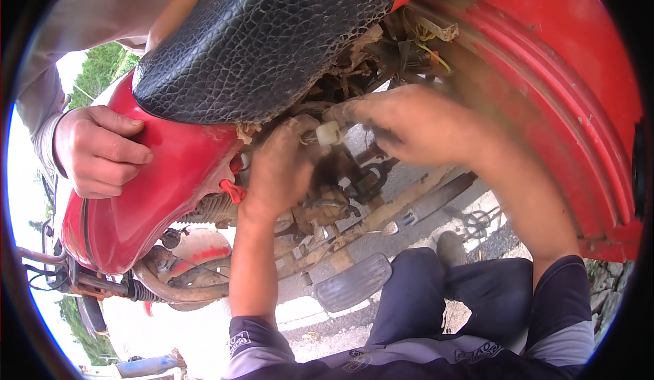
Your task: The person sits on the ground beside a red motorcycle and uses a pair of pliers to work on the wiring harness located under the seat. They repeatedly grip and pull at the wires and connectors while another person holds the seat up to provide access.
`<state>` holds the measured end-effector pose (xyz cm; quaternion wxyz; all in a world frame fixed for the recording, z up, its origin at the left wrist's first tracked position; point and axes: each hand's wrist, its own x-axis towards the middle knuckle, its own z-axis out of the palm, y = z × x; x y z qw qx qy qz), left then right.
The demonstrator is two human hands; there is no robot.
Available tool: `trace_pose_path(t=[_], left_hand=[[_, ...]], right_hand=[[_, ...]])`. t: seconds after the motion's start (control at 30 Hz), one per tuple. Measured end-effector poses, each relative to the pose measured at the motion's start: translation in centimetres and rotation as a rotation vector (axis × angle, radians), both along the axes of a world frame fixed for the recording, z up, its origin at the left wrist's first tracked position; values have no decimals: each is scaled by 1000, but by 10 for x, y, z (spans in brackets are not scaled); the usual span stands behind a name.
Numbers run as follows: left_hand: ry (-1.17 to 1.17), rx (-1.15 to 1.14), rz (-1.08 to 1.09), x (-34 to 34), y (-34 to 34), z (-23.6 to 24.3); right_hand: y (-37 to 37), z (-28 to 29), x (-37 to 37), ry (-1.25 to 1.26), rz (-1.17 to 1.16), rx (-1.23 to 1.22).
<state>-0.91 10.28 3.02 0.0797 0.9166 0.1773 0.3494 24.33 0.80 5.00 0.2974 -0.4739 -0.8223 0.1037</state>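
Outdoors, bright sunlit ground (306, 325) lies beneath a red motor vehicle. Nearest, at five o'clock, are the wearer's knees in dark trousers (415, 291); a ridged foot pedal (353, 282) sits near six o'clock. Above it, the left hand (279, 169) reaches up just left of centre, fingers curled inward at a white connector (329, 134); the right hand (419, 124) comes in from four o'clock, its fingers bent toward the same part. The connector lies just above centre, between the fingertips of both hands; which hand grips it cannot be told. A red cloth-like piece (233, 191) is beside the left wrist. The textured black seat (266, 46) spans eleven o'clock, with a yellow wire (439, 61) at one. Another person's hand (102, 152) rests, fingers loosely bent, on the red bodywork (180, 155) at nine. A red panel (596, 107) curves at two to three; greenery (99, 73) shows at ten.
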Motion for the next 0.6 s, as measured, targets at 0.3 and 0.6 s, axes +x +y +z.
trace_pose_path(t=[0.3,0.6], left_hand=[[2,-520,150,2,-12,15],[-292,-938,18,-1,-5,3]], right_hand=[[1,-6,3,-76,-46,54],[33,-26,4,-164,-173,544]])
